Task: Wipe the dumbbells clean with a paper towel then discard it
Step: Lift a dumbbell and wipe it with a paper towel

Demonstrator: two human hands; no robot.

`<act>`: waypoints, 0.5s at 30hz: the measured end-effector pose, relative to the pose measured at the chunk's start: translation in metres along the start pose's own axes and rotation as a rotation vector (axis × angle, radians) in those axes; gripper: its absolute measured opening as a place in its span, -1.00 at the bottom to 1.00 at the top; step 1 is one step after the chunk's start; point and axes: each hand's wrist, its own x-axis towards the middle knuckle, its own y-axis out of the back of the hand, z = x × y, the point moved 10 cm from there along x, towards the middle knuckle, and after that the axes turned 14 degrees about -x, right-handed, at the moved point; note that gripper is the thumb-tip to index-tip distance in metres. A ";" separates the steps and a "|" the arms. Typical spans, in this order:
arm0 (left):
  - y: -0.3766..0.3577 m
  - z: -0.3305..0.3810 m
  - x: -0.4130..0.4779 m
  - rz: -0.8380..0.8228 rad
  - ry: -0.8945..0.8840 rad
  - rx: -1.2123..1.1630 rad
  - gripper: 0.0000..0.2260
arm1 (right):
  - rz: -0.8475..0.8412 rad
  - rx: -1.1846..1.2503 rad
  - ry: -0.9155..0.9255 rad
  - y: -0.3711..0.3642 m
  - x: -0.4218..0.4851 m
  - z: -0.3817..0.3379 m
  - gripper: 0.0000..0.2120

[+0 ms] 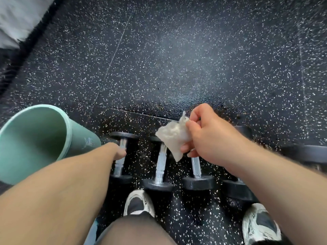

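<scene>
My left arm (70,183) stretches forward and down, its bare forearm filling the lower left of my view. The left hand (118,151) sits at the far end, so foreshortened that I cannot tell how its fingers lie. My right arm (265,170) comes in from the lower right, also bare. The right hand (210,138) hangs nearer to me than the left, knuckles up and fingers curled. Thumb and fingertips pinch a crumpled paper towel (172,138) that sticks out at its left side.
</scene>
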 end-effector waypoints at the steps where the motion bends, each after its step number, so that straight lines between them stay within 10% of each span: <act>1: -0.009 0.001 0.002 -0.080 -0.012 0.022 -0.49 | -0.009 0.020 -0.002 -0.003 0.001 0.000 -0.87; 15: -0.025 -0.008 0.049 0.059 -0.015 -0.287 -0.51 | -0.135 -0.138 0.005 -0.033 0.016 0.006 -0.94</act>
